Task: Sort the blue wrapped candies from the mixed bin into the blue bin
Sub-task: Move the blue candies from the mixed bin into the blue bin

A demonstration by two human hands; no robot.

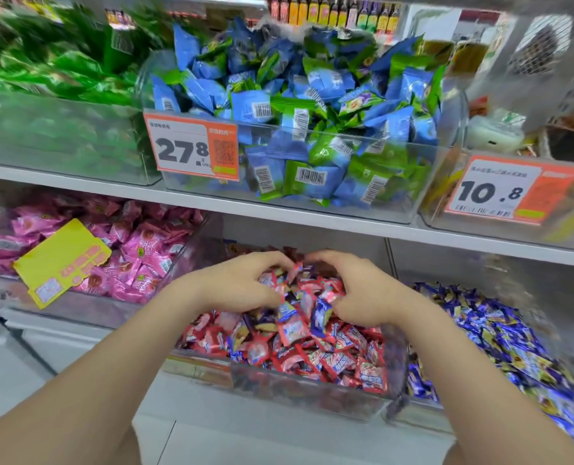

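Both hands are inside the mixed bin (312, 394), on the pile of red and blue wrapped candies (321, 313). The left hand (242, 283) and the right hand (356, 290) are close together, fingers curled into the pile. Whether they hold a candy is not visible. The blue bin (530, 280) stands just beside, at the right.

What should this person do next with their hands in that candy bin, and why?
Probably pinch the blue candy lying on top beside the thumb of the right hand and carry it rightward to the blue bin. Right and left hand are curled into the mixed bin, mostly red wrappers, and that piece looks easiest to reach.
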